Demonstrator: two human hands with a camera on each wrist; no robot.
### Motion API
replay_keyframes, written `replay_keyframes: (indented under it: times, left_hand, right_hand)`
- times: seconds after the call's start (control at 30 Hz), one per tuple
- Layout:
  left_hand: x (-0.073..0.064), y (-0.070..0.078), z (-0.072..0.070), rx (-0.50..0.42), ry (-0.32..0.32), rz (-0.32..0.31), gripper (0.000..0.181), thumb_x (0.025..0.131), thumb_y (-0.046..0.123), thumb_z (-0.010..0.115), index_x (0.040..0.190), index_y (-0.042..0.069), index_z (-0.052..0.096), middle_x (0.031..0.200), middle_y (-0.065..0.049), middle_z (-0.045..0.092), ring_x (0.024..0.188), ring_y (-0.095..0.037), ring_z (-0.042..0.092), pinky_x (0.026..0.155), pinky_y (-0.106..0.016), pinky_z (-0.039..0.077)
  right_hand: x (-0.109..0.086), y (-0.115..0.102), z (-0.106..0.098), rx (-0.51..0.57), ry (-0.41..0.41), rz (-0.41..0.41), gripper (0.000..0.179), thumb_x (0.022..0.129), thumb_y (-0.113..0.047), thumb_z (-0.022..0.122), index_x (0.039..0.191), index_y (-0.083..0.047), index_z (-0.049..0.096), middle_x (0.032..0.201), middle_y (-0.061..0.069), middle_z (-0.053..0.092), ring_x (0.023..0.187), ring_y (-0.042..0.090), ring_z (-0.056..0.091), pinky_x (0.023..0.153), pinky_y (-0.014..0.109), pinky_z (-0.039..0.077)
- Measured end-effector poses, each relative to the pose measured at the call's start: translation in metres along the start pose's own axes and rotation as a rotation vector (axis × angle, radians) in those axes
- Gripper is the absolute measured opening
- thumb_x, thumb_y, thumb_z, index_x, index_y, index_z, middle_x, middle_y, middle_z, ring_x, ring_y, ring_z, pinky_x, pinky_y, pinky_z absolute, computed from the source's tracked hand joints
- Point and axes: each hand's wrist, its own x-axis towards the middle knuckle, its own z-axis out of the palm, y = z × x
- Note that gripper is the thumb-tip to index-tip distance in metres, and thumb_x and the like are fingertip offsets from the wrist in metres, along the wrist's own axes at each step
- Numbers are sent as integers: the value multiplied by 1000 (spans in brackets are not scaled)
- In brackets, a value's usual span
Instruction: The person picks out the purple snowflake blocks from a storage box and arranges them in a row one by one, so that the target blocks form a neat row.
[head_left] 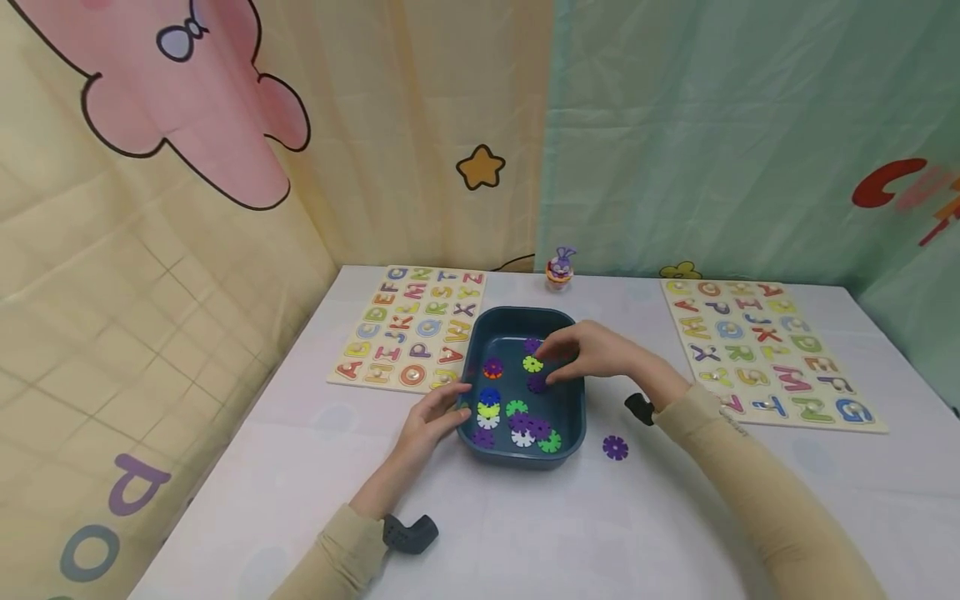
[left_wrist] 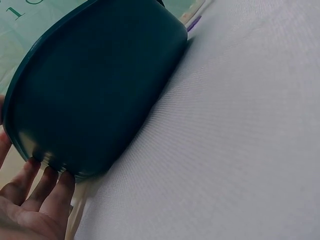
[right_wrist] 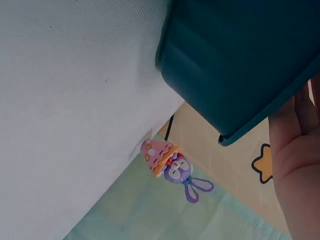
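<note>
Discs lie in the bin — left hand gripping its side, right hand inside, fingers parted, apparently sorting; next probably calls for a light pinch.

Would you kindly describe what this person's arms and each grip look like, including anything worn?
The left sleeve and right sleeve are both beige and slightly wrinkled. The left grip and right grip wear no gloves. A bent, dark grey device shows beside the left sleeve; a similar dark piece, beside the right.
</note>
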Motion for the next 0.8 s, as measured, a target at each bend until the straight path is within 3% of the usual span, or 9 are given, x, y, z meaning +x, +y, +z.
replay_keyframes:
  times: [0.27, 0.57, 0.8]
  left_hand:
    - [0, 0, 1, 11, -6, 5, 44, 88, 18, 64, 129, 7, 54, 148, -5, 33, 135, -25, 32, 105, -40, 36]
    - [0, 0, 1, 14, -11, 10, 43, 88, 19, 65, 128, 8, 54, 149, -6, 32, 136, -25, 32, 105, -41, 36]
    - [0, 0, 0, 7, -10, 12, 43, 88, 17, 64, 129, 6, 53, 149, -7, 32, 136, -26, 32, 105, -41, 36]
  right_hand:
    - [28, 6, 8, -71, -160, 7, 34, 78, -16, 77, 111, -9, 68, 105, 0, 67, 93, 14, 64, 82, 29, 54]
    - [43, 8, 16, -276, -202, 65, 31, 75, -25, 80, 104, -19, 71, 99, -9, 68, 88, 8, 62, 82, 29, 53]
    - [48, 8, 19, -335, -237, 88, 27, 74, -24, 80, 100, -21, 72, 95, -10, 68, 85, 8, 60, 81, 30, 52]
